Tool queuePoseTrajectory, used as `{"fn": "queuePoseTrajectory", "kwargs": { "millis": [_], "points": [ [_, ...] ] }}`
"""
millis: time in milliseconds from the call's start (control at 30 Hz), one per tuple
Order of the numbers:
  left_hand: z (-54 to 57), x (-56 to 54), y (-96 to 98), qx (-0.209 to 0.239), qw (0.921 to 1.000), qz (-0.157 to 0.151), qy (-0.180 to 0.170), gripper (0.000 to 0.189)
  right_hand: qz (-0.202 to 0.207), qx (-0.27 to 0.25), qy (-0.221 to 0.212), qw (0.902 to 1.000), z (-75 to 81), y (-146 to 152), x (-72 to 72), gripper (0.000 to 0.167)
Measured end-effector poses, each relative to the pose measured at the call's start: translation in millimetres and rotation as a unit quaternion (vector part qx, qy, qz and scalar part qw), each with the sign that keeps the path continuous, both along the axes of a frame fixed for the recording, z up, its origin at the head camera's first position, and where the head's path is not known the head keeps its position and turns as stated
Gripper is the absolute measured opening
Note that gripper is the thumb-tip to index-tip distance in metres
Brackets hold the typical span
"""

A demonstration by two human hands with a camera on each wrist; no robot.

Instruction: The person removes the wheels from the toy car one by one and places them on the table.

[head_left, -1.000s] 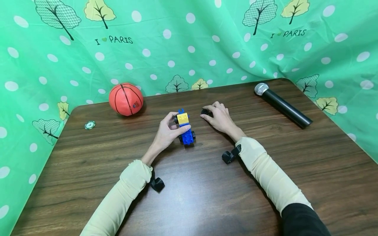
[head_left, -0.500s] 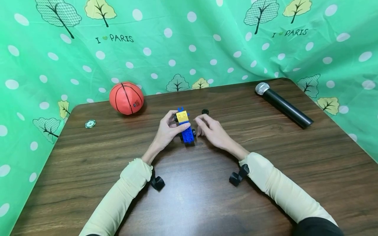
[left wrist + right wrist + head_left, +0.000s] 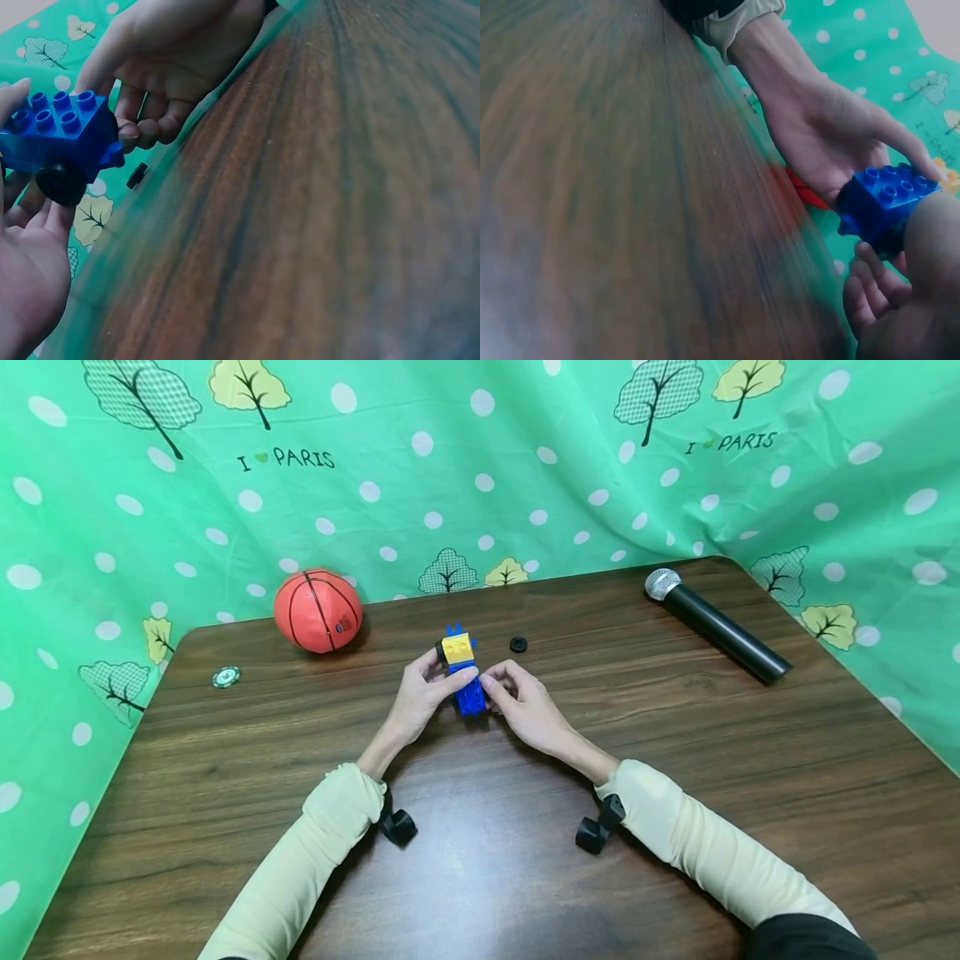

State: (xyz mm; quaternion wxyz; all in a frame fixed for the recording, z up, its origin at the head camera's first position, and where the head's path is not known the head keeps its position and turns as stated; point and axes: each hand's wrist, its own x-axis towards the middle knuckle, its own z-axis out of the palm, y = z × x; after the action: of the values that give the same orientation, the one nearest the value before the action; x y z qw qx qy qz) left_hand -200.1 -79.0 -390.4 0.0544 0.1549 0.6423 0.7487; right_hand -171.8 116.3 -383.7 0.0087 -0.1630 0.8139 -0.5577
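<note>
A blue and yellow toy car [image 3: 471, 697] built of bricks is held above the table between my two hands. My left hand [image 3: 412, 697] grips its body from the left, thumb across the top. At the car's right rear, the fingers of my right hand [image 3: 531, 710] pinch the wheel there, which they mostly hide. A black wheel [image 3: 61, 182] shows on the car's other rear side in the left wrist view. Behind my right hand a loose black wheel [image 3: 518, 645] lies on the table. In the right wrist view, my right thumb covers part of the blue body [image 3: 885, 196].
A red toy basketball [image 3: 318, 611] sits at the back left of the wooden table [image 3: 480, 860]. Left of it lies a green and white poker chip [image 3: 226, 677]. A black microphone [image 3: 720, 627] lies at the back right, and a green curtain hangs behind.
My right hand has let go of the loose wheel, leaving it on the table, and moved left and nearer to the car's right rear wheel. The left hand has lifted and tilted the car slightly.
</note>
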Motion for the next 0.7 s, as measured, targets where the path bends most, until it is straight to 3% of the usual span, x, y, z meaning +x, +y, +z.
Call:
{"fn": "queuePoseTrajectory", "kwargs": {
  "millis": [167, 467, 567, 700],
  "points": [
    [-0.1, 1.3, 0.7, -0.015, 0.9998, -0.006, 0.007, 0.049, -0.029, -0.018, -0.002, 0.9994, 0.9, -3.7, -1.2, 0.023],
    [-2.1, 0.5, 0.8, -0.045, 0.9988, 0.001, 0.02, 0.042, -0.026, -0.041, -0.006, 0.9988, -0.9, -5.4, -3.2, 0.027],
    [-2.4, 0.2, 1.3, -0.022, 0.9997, -0.004, 0.006, 0.042, -0.015, -0.025, 0.001, 0.9996, -0.9, -6.8, -2.4, 0.029],
    [-2.8, -0.2, 0.9, 0.041, 0.9983, -0.035, -0.021, 0.042, -0.001, -0.007, 0.025, 0.9997, -1.9, -7.8, -3.1, 0.031]
  ]
}}
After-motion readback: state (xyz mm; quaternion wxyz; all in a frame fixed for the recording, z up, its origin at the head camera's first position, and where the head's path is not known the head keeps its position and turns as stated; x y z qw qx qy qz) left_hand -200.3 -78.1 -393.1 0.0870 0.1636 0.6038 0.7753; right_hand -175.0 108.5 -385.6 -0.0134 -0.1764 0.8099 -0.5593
